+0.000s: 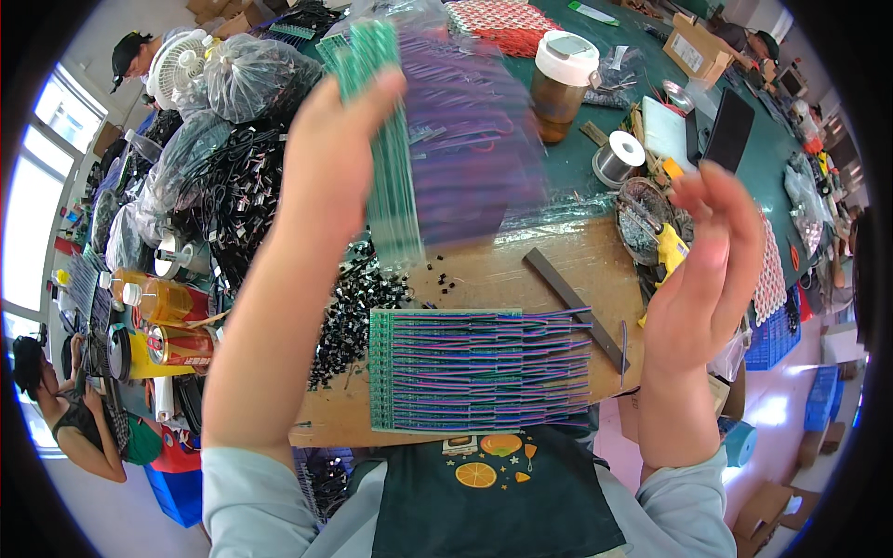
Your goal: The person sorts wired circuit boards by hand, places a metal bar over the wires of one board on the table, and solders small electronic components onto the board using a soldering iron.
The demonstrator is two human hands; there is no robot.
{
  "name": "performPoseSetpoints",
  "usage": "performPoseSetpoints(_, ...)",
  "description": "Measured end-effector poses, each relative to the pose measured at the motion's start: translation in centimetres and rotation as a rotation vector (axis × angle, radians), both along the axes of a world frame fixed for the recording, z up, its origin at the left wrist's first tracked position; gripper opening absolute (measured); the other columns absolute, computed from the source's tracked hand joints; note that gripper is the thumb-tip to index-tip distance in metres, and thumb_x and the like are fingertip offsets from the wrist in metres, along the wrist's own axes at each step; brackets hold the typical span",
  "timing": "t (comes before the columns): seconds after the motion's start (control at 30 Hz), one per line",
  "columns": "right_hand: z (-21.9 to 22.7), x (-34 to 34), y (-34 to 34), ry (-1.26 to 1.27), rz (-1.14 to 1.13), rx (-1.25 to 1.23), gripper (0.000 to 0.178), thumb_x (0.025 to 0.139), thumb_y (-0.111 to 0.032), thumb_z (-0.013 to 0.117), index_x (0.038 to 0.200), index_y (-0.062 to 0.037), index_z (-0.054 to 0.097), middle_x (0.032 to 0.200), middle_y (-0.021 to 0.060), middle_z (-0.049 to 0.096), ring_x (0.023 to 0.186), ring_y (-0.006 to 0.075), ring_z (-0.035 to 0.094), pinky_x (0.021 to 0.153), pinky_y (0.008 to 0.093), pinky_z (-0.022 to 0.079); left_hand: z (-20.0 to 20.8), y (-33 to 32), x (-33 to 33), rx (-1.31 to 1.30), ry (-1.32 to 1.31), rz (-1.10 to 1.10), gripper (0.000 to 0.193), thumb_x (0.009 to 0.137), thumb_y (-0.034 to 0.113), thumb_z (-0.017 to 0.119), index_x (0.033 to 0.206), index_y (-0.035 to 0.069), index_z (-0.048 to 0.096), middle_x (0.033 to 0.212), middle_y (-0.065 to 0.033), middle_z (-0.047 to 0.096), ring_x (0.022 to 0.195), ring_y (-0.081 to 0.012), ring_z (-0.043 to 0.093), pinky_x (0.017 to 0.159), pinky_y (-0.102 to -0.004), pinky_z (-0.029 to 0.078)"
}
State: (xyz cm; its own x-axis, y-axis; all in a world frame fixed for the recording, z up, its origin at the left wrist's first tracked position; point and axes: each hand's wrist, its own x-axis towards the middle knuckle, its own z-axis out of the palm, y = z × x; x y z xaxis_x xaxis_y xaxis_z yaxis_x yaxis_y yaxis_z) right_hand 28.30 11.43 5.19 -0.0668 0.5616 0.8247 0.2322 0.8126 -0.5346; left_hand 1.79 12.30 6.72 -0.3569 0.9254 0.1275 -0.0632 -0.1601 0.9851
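My left hand [330, 153] is raised over the far left of the work board, closed around a green circuit board panel [394, 186]. Many purple wires [474, 139] trail from the panel's right side, smeared by motion. On the brown work board in front of me lies a second circuit board panel [381, 372], with rows of purple and blue wires running rightward. My right hand [693, 288] is lifted at the right with nothing visible in it, its fingers bent but apart. Close to it is a yellow-handled tool [670, 249], partly hidden.
Small black parts [358, 302] are heaped left of the lying panel. A dark flat bar [577, 312] slants across the work board [502, 265]. Farther back stand a solder wire spool [619, 158] and a lidded cup [563, 88]. Bundled black cables [246, 186] and drinks [172, 299] crowd the left.
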Motion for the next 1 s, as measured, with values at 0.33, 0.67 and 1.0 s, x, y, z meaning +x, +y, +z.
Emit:
performPoseSetpoints(0.33,-8.1,-3.3,-4.1,-0.672,0.307,-0.289,0.031,0.083,-0.025,0.070,0.105,-0.0054,0.064,0.100,0.0101,0.063,0.094,0.0297,0.060,0.083,0.0408,0.048,-1.5,15.7,-7.0,-0.253,1.179,0.539,0.069,0.082,0.053,0.067,0.126,0.001,0.056,0.112,-0.0196,0.065,0.107,-0.0367,0.063,0.092,-0.0507,0.047)
performPoseSetpoints(0.67,-9.6,-5.0,-4.8,-0.906,0.332,-0.265,0.032,0.082,-0.027,0.068,0.106,-0.0070,0.064,0.097,0.0060,0.060,0.094,0.0245,0.057,0.080,0.0374,0.043,-2.2,11.0,-6.8,-0.029,1.299,0.758,0.060,0.085,0.040,0.066,0.133,0.008,0.049,0.138,-0.0199,0.048,0.129,-0.0372,0.043,0.103,-0.0511,0.037)
performPoseSetpoints(1.0,-9.9,-6.8,-4.6,-1.034,0.211,-0.343,0.036,0.082,-0.037,0.069,0.101,-0.0074,0.067,0.095,0.0096,0.060,0.097,0.0281,0.057,0.083,0.0427,0.042,-7.7,-11.6,-2.7,-0.016,0.662,0.323,0.024,0.086,0.016,0.073,0.102,0.002,0.063,0.089,-0.0053,0.061,0.075,-0.0119,0.057,0.067,-0.0251,0.046)
